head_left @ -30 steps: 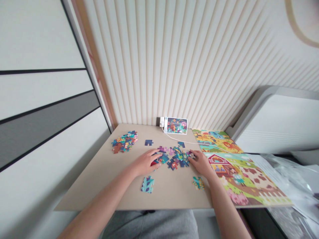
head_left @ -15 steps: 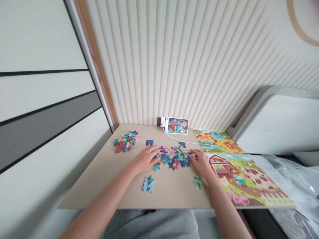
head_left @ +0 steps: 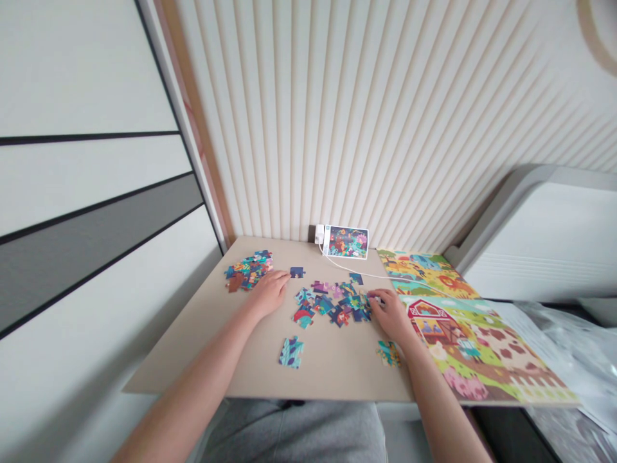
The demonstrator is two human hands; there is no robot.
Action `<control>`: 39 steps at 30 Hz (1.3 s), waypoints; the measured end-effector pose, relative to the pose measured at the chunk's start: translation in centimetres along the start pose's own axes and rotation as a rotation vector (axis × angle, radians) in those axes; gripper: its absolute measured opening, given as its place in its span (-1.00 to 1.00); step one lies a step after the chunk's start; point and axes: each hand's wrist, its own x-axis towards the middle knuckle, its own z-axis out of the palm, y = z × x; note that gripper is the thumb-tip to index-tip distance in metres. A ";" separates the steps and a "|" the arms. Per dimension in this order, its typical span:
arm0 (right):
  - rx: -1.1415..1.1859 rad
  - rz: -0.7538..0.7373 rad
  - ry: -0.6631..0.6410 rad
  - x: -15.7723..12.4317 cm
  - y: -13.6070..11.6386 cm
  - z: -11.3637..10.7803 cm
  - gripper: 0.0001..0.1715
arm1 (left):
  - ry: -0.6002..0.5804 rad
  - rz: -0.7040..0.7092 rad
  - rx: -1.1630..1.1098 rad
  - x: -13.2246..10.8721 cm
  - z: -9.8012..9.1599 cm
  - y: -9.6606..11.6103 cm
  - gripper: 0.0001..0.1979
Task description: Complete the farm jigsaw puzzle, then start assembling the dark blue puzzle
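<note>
My left hand [head_left: 270, 292] is open and palm down over the left part of the table. Its outstretched fingers reach the left edge of a dark blue puzzle piece [head_left: 297, 272]. Just left of it lies a heap of puzzle pieces [head_left: 250, 270]. At the right side of a spread of loose pieces [head_left: 332, 303], my right hand [head_left: 389, 315] has thumb and fingers closed around a small piece, mostly hidden. Nearer the front edge lie a light blue piece with purple spots [head_left: 291, 352] and a green-yellow piece [head_left: 388, 354].
Against the ribbed wall leans a picture card [head_left: 346, 242] beside a white plug [head_left: 319, 234]. Its cable [head_left: 351, 269] runs right, across an animal picture board [head_left: 424, 267]. A farm picture board [head_left: 482, 347] covers the table's right end. Clear plastic wrap [head_left: 573, 341] lies beyond.
My left hand has moved left and back, off the loose spread toward the dark blue piece, uncovering pieces at the spread's left side. My right hand stays nearly in place. The view shifted slightly.
</note>
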 end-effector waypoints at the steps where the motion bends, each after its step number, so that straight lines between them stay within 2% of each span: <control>1: -0.004 0.001 0.003 0.0 0.0 0.0 -0.64 | 0.002 0.001 -0.001 0.1 0.0 0.2 -0.59; 14: -0.026 -0.001 -0.005 -0.1 -0.2 0.0 -0.63 | -0.031 0.027 -0.050 0.2 0.3 1.5 -0.55; 19: -0.023 -0.003 -0.007 -0.1 -0.2 0.2 -0.63 | -0.007 0.034 -0.102 0.1 -0.9 2.8 -0.58; 23: -0.020 -0.006 -0.004 -0.1 -0.2 0.1 -0.63 | 0.000 0.069 -0.243 -0.4 -2.1 4.5 -0.68; 29: -0.008 -0.010 -0.004 -0.1 -0.2 0.0 -0.64 | -0.083 0.109 -0.200 -1.0 -2.5 5.0 -0.79; 39: -0.012 -0.007 -0.001 -0.2 -0.5 -0.2 -0.63 | -0.220 0.228 -0.217 -1.3 -2.8 5.2 -0.72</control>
